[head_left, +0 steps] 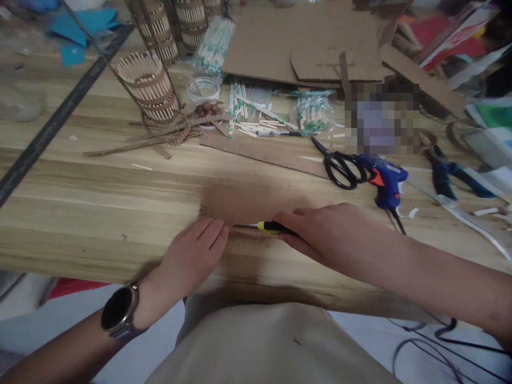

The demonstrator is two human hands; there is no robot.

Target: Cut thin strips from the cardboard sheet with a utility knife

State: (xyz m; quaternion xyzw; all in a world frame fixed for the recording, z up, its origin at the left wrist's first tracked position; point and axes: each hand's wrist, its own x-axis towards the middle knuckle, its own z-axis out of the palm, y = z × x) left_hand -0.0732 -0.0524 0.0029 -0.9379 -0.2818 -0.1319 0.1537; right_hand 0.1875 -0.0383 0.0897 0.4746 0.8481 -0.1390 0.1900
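Observation:
A brown cardboard piece lies on the wooden table close to my body, a printed mark near its left end. My left hand, with a watch on the wrist, rests over its near left edge; the fingers lie side by side and the thumb is hidden. In my right hand is a black-and-yellow utility knife, gripped by the handle. Its thin blade points left along the cardboard, with the tip just short of my left fingertips. Whether the blade touches the cardboard is hard to tell.
Beyond the cardboard lie a long cardboard strip, black scissors and a blue glue gun. Pliers lie at right. Farther back are a stick-and-cardboard cylinder, a tape roll, bagged sticks and cardboard sheets.

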